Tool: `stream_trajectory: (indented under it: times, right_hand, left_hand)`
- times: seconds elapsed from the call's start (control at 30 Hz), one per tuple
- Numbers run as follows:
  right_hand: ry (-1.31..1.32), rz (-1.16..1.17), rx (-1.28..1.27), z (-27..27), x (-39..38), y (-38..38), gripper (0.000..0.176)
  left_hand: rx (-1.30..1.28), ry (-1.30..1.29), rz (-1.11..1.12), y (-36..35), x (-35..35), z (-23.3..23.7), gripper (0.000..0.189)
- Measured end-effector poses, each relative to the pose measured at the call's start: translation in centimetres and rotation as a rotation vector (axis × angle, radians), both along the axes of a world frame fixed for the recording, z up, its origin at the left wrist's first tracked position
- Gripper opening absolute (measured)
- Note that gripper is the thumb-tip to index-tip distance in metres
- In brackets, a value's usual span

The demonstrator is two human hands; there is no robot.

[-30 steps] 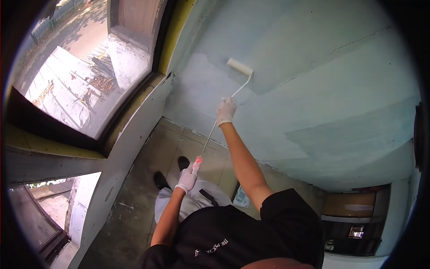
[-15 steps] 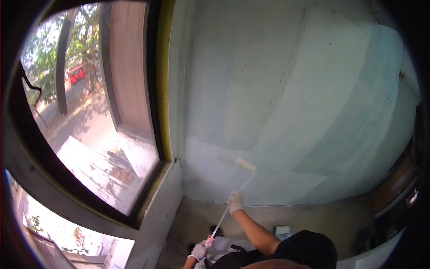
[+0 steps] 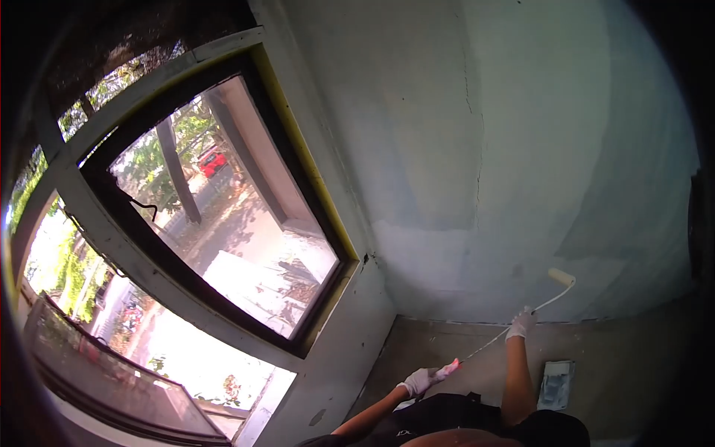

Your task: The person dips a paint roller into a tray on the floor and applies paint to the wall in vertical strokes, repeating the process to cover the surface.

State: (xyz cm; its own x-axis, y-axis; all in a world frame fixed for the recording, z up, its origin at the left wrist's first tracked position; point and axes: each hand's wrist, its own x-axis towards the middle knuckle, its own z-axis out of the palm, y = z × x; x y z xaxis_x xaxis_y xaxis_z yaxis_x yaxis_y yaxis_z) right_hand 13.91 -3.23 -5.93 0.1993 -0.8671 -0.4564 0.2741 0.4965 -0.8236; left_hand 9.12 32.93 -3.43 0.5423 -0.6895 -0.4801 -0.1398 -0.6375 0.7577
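My left hand (image 3: 419,381), in a white glove, grips the pinkish-red handle (image 3: 449,368) of a long paint roller at the bottom centre. Farther up the thin shaft, my white-gloved right hand (image 3: 521,322) is closed around it, arm stretched forward. Beyond that hand the pale rod bends to the cream roller sleeve (image 3: 561,277), which overlaps the lower part of the wall. This wall (image 3: 447,253) is pale blue-green, with lighter and darker patches and a thin crack running down it.
A paint tray (image 3: 555,384) with whitish paint lies on the floor (image 3: 477,346) right of my right arm. To the left stands a dark-framed window (image 3: 298,346) with a yellow edge, beside an open lower pane (image 3: 112,372). Outside are trees and a red vehicle (image 3: 211,162).
The roller has moved right along the wall, both hands still on it. My view has swung left, so more of the window shows and the tray sits farther right.
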Motion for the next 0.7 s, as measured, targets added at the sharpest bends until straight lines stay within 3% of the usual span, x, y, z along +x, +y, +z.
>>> stream_trajectory:
  times: [0.07,0.13,0.2,0.23,0.27,0.3,0.33,0.37,0.4,0.43,0.47,0.5,0.57,0.63,0.7]
  right_hand:
    - [-0.010,0.151,0.122,-13.0,-1.1,-8.4,0.013]
    - [-0.044,0.346,0.057,-18.0,-5.0,-9.9,0.020]
    - [0.185,0.436,0.073,-9.0,-11.1,-6.2,0.014]
    - [0.162,0.522,0.160,-15.0,-12.8,-8.5,0.015]
    - [0.265,0.774,0.135,-10.6,-15.6,-8.3,0.016]
    - [0.324,0.667,0.316,-11.7,-17.1,-7.7,0.023]
    - [0.291,0.793,0.285,-11.8,-19.0,-7.4,0.025]
    - [-0.161,0.959,0.489,-12.7,-21.4,-9.1,0.026]
    - [-0.086,0.731,0.368,-13.3,-23.0,-7.9,0.028]
    - [-0.158,0.463,0.526,-10.7,-23.5,-7.6,0.030]
    - [-0.234,0.175,0.637,-7.4,-24.1,-7.2,0.033]
    - [-0.279,0.144,0.656,-9.4,-25.1,-8.7,0.032]
    - [-0.336,0.160,0.704,-13.7,-28.3,-11.4,0.032]
    - [-0.385,0.150,0.733,-17.7,-31.1,-14.1,0.031]
    - [-0.422,0.135,0.750,-21.0,-33.8,-15.8,0.031]
  left_hand:
    - [-0.038,-0.208,-0.102,-2.8,-0.7,-0.7,0.067]
    - [0.068,0.019,0.085,-7.7,-2.5,4.0,0.062]
    - [0.083,-0.090,-0.038,-13.2,-3.8,6.6,0.056]
    - [0.037,-0.200,-0.145,-15.8,-4.6,4.5,0.052]
    - [-0.018,-0.318,-0.249,-18.8,-4.9,1.4,0.047]
    - [0.185,-0.260,-0.346,-21.8,-5.4,-0.8,0.043]
    - [0.163,-0.371,-0.470,-24.6,-7.1,0.5,0.040]
    - [0.147,-0.499,-0.594,-27.6,-8.6,3.0,0.039]
    - [0.050,-0.308,-0.489,-30.5,-9.8,3.2,0.035]
    - [0.023,-0.352,-0.375,-32.2,-11.8,3.3,0.035]
    - [0.238,-0.565,-0.771,-34.3,-12.5,1.1,0.040]
    - [0.160,-0.323,-0.442,-36.3,-13.8,-2.8,0.035]
    - [0.157,-0.178,-0.341,-38.0,-16.2,4.9,0.035]
    - [0.178,-0.042,-0.255,-39.2,-16.5,7.6,0.036]
    - [0.189,-0.067,-0.480,-40.5,-16.5,5.9,0.043]
